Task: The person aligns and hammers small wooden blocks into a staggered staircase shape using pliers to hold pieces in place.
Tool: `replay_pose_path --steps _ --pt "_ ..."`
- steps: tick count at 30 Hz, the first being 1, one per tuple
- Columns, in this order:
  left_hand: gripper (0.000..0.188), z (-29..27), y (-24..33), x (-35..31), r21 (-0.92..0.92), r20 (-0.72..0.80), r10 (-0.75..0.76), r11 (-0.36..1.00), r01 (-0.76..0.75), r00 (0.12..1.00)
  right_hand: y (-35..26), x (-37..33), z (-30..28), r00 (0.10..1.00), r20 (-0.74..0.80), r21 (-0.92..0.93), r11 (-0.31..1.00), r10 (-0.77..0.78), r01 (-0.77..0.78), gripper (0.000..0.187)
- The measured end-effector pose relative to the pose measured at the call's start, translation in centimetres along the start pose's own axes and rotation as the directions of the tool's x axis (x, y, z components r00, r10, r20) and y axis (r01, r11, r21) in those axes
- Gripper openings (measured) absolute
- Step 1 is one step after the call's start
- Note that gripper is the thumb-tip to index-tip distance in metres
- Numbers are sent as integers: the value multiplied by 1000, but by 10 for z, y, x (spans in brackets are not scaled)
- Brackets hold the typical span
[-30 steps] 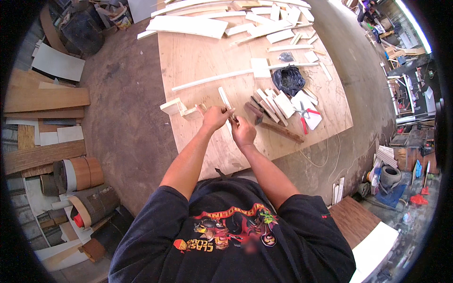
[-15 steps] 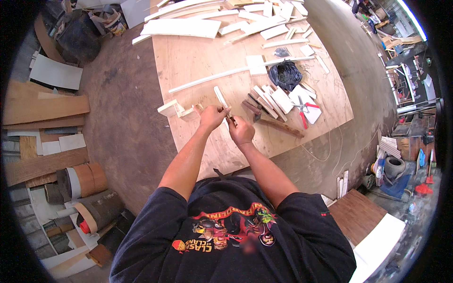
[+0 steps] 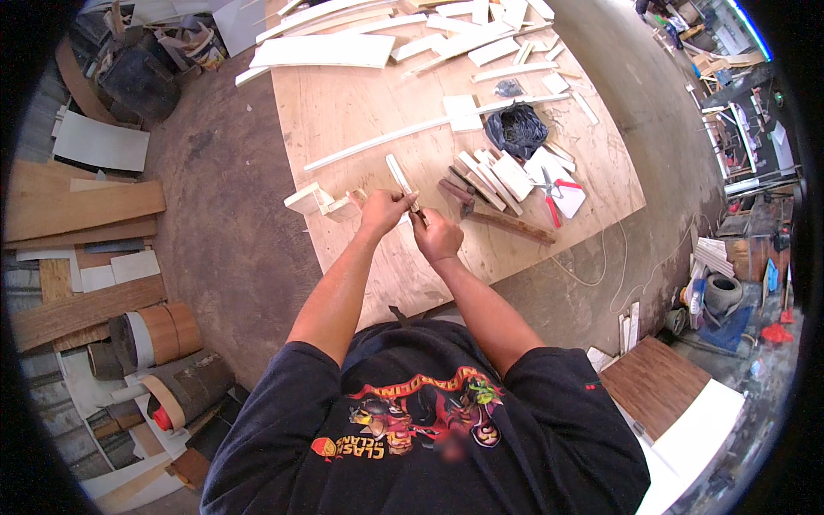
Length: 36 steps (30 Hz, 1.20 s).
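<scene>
My left hand [image 3: 386, 212] is closed on a short pale wooden strip [image 3: 397, 174], which points away from me over the table. Against the strip's near end, my right hand [image 3: 438, 233] is closed too, its fingers bunched beside the left ones. Whether it pinches something small there is hidden. A hammer [image 3: 513, 227] with a wooden handle lies just right of my right hand. Left of my hands stands a small piece [image 3: 311, 200] joined from wooden blocks. Several short wood blocks [image 3: 491, 182] lie beyond the hammer.
On the plywood table [image 3: 369, 112] lie red-handled pliers [image 3: 550, 199], an open black plastic bag [image 3: 517, 129] of dark contents and a long white strip [image 3: 386, 139]. Boards and offcuts [image 3: 326, 51] cover the far end. Wood sheets [image 3: 86, 206] are stacked at left; a cord [image 3: 592, 279] trails at right.
Both hands stay together on the strip, with only a slight shift in the fingers. The whole view has moved a little; nothing on the table has visibly changed place.
</scene>
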<state>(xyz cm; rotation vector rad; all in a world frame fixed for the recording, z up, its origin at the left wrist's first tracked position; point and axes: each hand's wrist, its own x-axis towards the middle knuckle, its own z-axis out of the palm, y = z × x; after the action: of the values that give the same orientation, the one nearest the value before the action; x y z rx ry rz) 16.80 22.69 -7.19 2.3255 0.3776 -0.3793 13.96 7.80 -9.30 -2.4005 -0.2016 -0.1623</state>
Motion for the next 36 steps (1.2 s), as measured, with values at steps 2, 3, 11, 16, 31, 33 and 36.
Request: replay_pose_path --steps 2,3,11,16,31,33,36 --pt "60 1 -2 1 -12 -19 -9 1000 9 1000 -2 0 -1 1000 -5 5 1000 11 -11 23" --pt "60 2 -3 1 -11 -18 -10 1000 10 1000 -4 -1 -2 1000 -9 10 1000 16 -16 23" --pt "59 5 -4 3 13 -24 -16 1000 16 1000 -6 0 -4 999 -41 20 1000 11 -10 23" --pt "58 3 -5 2 6 -16 -3 1000 3 1000 -7 0 -4 1000 -11 0 1000 8 -8 30" --pt "58 8 -17 8 -72 -50 30 997 -34 998 -2 1 1 993 -62 -7 995 -100 100 28" --pt "58 7 -16 9 -125 -18 48 991 -50 999 0 1 1 992 -72 -5 994 -107 107 28" --pt "54 8 -18 9 -121 -27 47 991 -50 999 2 0 3 989 -85 -4 993 -118 118 28"
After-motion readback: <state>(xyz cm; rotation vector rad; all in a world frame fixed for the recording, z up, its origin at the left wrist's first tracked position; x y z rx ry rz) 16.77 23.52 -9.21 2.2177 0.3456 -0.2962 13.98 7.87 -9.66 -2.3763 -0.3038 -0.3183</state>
